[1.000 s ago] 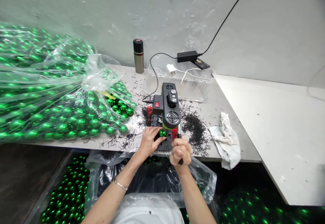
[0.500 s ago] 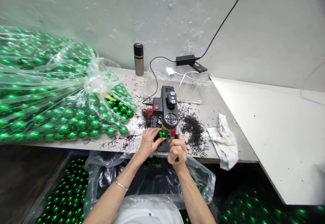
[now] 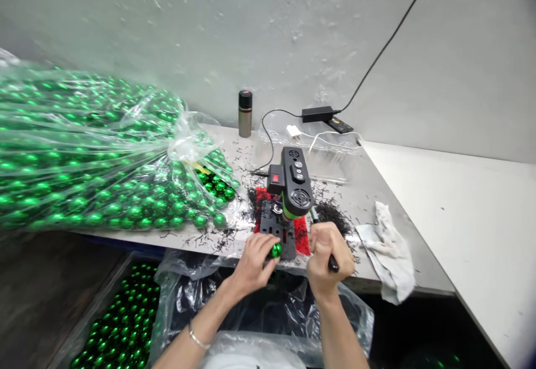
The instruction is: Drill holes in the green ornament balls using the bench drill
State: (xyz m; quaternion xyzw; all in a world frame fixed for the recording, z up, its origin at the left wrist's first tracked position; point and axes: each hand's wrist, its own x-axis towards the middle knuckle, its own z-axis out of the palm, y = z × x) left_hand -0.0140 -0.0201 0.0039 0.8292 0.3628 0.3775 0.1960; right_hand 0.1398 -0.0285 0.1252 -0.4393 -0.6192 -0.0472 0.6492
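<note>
Head view: green ball [image 3: 276, 250] has slid from beneath the drill [image 3: 298, 182] to its near side; I judge it free. Left hand [image 3: 253, 262] pinches ball; right hand [image 3: 330, 253], fisted, grips handle [image 3: 333, 264] right of drill.

On my remote feed I read metallic green on the ball [image 3: 276, 250]; black on the machine [image 3: 293, 183], with concentric vent patterns [image 3: 300, 197], a red switch [image 3: 275, 178] and a lime-green band [image 3: 290, 213]; black on the handle [image 3: 333, 264]; red, speckled black, on the mat [image 3: 302, 236]; grey on the tabletop [image 3: 358, 185]; white on the cloth [image 3: 387, 248]; black over grey-brown on the bottle [image 3: 245, 115].
</note>
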